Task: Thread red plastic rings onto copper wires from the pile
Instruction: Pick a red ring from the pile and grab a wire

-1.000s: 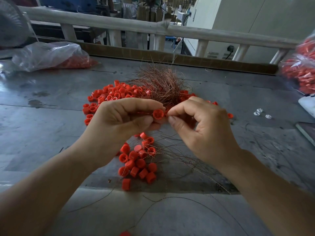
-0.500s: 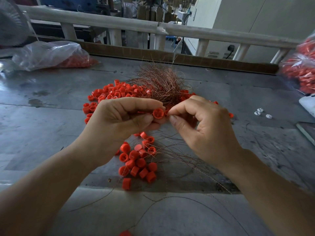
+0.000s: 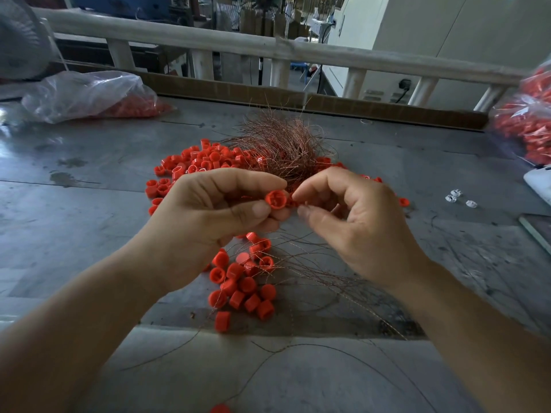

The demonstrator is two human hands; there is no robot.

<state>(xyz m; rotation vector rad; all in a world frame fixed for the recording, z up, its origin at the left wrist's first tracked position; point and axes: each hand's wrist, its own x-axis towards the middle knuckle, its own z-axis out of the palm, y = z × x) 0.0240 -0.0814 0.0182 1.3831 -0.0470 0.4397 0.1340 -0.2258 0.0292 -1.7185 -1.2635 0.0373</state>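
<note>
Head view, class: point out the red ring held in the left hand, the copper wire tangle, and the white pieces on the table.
red ring (image 3: 275, 199), head view, its open face.
copper wire tangle (image 3: 283, 144), head view, middle of the bundle.
white pieces (image 3: 471, 204), head view, the rightmost piece.

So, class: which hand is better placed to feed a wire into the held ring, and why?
Right, probably. The left hand pinches the ring, steadying it; the right hand has its fingertips meeting at the ring's open face.
</note>
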